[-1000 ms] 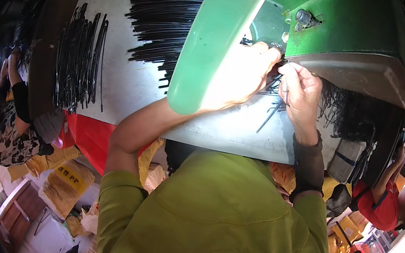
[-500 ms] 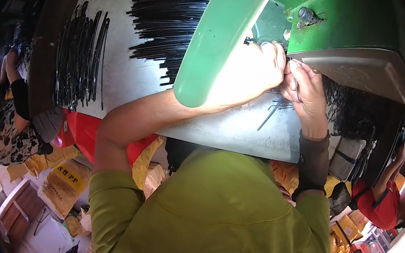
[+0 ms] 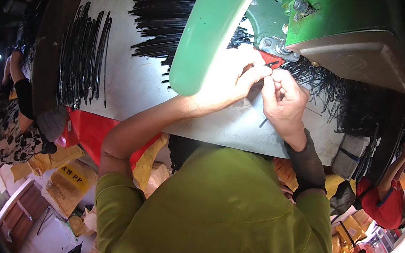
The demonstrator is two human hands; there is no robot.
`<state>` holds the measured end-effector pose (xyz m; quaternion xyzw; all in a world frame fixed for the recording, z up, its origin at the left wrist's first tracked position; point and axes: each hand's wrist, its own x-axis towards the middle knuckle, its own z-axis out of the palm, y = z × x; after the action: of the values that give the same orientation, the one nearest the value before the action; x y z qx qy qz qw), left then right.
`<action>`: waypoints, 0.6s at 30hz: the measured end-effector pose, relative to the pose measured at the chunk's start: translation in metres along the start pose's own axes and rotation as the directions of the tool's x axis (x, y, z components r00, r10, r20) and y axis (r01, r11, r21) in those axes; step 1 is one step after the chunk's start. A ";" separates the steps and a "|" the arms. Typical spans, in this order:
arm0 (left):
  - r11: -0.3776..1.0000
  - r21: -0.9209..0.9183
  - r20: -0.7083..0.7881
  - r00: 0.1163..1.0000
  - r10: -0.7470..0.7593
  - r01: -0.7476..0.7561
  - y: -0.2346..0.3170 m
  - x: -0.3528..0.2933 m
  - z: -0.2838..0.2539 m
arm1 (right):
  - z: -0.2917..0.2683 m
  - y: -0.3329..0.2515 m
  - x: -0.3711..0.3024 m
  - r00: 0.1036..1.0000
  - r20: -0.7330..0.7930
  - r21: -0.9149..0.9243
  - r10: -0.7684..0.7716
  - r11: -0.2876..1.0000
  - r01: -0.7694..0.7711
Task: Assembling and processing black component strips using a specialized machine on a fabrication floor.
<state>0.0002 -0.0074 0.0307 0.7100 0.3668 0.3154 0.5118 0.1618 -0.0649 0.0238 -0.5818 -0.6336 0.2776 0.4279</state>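
My left hand (image 3: 236,80), overexposed in bright light, has its thumb and fingers pinched together. A short end of a thin black strip (image 3: 272,63) shows at its fingertips. My right hand (image 3: 286,102) meets it there with curled, closed fingers; what they hold is hidden. Both hands are just in front of a green machine (image 3: 348,30), near its metal clamp (image 3: 273,46) and a red part (image 3: 269,57). A green translucent curved panel (image 3: 210,30) hangs over the left wrist. Under the right hand lies part of a dark strip (image 3: 263,122).
Black strips lie in a large stack (image 3: 158,13) and a smaller row (image 3: 85,55) on the pale metal table (image 3: 117,72). A tangled black heap (image 3: 325,89) sits right of the hands. One person (image 3: 13,127) is at far left, another (image 3: 382,199) at far right.
Both hands have drawn back from the machine toward me and slightly left, uncovering the clamp and red part. The right hand's fingers are now curled in against the left fingertips.
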 end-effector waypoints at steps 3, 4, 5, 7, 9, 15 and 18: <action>0.969 0.155 -0.026 0.980 0.197 -0.191 0.002 -0.003 -0.006 | 0.001 -0.005 0.003 0.987 0.016 -0.168 -0.162 0.972 0.163; 0.969 0.153 -0.021 0.980 0.199 -0.193 0.001 -0.004 -0.007 | 0.001 -0.003 0.002 0.976 0.046 -0.216 -0.214 0.952 0.219; 0.909 0.308 -0.027 0.952 0.304 -0.281 0.000 -0.006 -0.008 | 0.001 -0.002 0.002 0.976 0.043 -0.218 -0.212 0.952 0.216; 0.818 0.454 -0.014 0.915 0.403 -0.353 0.000 -0.008 -0.011 | 0.000 -0.001 0.001 0.900 0.120 -0.309 -0.419 0.846 0.435; 0.767 0.533 0.157 0.932 0.326 -0.358 0.006 -0.009 -0.018 | 0.000 -0.003 0.000 0.900 0.154 -0.334 -0.408 0.836 0.436; 0.827 0.441 0.071 0.932 0.355 -0.349 0.004 -0.032 -0.026 | 0.000 -0.003 0.000 0.917 0.155 -0.233 -0.367 0.888 0.395; 0.970 0.238 0.075 0.997 0.030 -0.047 0.016 -0.033 -0.019 | 0.000 -0.009 -0.001 0.914 0.207 -0.175 -0.350 0.905 0.387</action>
<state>-0.0297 -0.0289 0.0487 0.7842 0.3699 0.2533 0.4289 0.1575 -0.0675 0.0311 -0.4676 -0.7925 0.1710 0.3522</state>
